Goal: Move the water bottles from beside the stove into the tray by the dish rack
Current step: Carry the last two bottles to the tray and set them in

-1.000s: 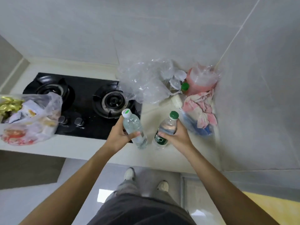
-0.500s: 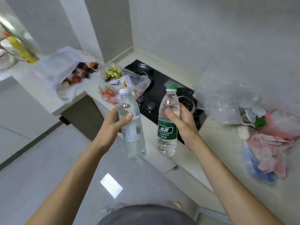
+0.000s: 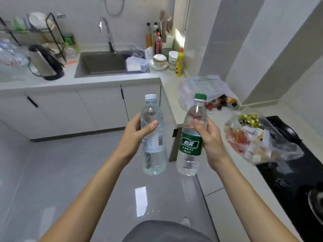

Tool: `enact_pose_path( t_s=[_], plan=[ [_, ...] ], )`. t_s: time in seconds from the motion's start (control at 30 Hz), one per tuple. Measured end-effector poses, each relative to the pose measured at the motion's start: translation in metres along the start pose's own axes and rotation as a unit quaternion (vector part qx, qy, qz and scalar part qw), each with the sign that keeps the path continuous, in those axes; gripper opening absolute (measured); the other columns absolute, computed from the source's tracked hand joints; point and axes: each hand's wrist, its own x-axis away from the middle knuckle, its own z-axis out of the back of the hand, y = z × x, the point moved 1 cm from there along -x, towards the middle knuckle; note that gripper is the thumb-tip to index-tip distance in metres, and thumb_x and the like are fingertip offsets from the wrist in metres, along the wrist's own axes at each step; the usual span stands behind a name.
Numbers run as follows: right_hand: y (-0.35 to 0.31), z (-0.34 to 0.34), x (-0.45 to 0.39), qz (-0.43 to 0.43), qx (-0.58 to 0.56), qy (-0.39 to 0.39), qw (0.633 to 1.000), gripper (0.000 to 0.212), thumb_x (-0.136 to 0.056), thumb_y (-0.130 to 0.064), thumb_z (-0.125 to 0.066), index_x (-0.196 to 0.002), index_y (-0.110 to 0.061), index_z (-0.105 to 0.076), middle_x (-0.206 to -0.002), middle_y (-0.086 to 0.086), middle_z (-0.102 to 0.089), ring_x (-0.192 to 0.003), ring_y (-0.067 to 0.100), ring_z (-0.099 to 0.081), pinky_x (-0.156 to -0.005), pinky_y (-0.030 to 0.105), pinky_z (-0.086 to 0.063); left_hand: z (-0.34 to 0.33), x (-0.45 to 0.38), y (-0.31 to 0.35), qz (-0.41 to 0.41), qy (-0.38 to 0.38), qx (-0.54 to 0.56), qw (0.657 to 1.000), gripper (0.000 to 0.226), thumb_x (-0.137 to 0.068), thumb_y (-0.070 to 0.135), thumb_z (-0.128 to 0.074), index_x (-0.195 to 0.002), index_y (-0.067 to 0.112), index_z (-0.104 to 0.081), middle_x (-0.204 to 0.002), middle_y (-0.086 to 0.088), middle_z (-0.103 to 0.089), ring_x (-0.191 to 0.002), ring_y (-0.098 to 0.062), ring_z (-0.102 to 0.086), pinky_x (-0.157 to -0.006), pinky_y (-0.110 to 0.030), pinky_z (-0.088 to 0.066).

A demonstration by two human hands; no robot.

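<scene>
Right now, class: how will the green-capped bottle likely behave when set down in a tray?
The green-capped bottle looks nearly full, so probably heavy for its size. Tall and narrow, it may tip if set down crooked. Its thin clear wall could flex under the right hand.

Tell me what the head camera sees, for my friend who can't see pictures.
A person holds two upright water bottles above the kitchen floor: the left hand grips the white-capped bottle, the right hand the green-capped bottle. Ahead are a sink, kettle and dish rack.
</scene>
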Motion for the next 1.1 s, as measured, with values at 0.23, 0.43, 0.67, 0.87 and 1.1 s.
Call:
enact_pose_path(
  t_s=[0.23, 0.43, 0.67, 0.87, 1.1],
  plan=[
    [0.033, -0.168, -0.103, -0.034, -0.023, -0.158, 0.987, 0.048, -0.086, -0.048, -0.075, -0.124, -0.018, -0.07, -0.11, 0.003, -0.081, -0.097, 0.016, -0.079, -0.078, 0.022, -0.06, 0.155, -0.023, -0.02, 0.026, 0.162, -0.009, 0.986, 0.013, -0.09, 0.032, -0.07, -0.102, 0.026, -0.07, -0.087, 0.017, -0.075, -0.081, 0.001, -0.072, -0.064, -0.011, -0.052],
    [0.055, -0.316, -0.203, -0.055, -0.033, -0.271, 0.96, 0.043, -0.092, -0.039, -0.072, -0.131, -0.023, -0.068, -0.116, 0.0, -0.081, -0.101, 0.015, -0.079, -0.077, 0.02, -0.06, 0.274, -0.067, -0.018, 0.033, 0.277, -0.034, 0.96, 0.03, -0.088, 0.03, -0.07, -0.116, 0.021, -0.07, -0.091, 0.015, -0.077, -0.086, 0.0, -0.074, -0.067, -0.013, -0.054],
    [0.05, -0.488, -0.289, -0.064, -0.013, -0.417, 0.906, 0.041, -0.093, -0.043, -0.072, -0.129, -0.024, -0.068, -0.113, -0.001, -0.081, -0.098, 0.015, -0.08, -0.077, 0.02, -0.06, 0.4, -0.094, 0.002, 0.045, 0.431, -0.02, 0.901, 0.031, -0.079, 0.052, -0.075, -0.106, 0.038, -0.074, -0.099, 0.009, -0.08, -0.089, -0.006, -0.077, -0.066, -0.017, -0.057],
    [0.061, -0.637, -0.316, -0.081, 0.0, -0.501, 0.861, 0.043, -0.087, -0.055, -0.075, -0.12, -0.029, -0.073, -0.111, 0.0, -0.082, -0.099, 0.014, -0.079, -0.078, 0.016, -0.059, 0.502, -0.081, -0.017, 0.048, 0.535, 0.01, 0.844, 0.037, -0.077, 0.052, -0.077, -0.11, 0.035, -0.075, -0.1, 0.007, -0.08, -0.09, -0.008, -0.078, -0.068, -0.019, -0.058],
    [0.089, -0.803, -0.349, -0.083, 0.028, -0.528, 0.845, 0.05, -0.087, -0.054, -0.077, -0.128, -0.026, -0.069, -0.113, -0.002, -0.082, -0.102, 0.014, -0.079, -0.077, 0.015, -0.059, 0.663, -0.101, -0.044, 0.047, 0.576, 0.03, 0.815, 0.038, -0.082, 0.039, -0.075, -0.114, 0.021, -0.072, -0.098, 0.005, -0.08, -0.089, -0.009, -0.078, -0.066, -0.019, -0.057]
  ],
)
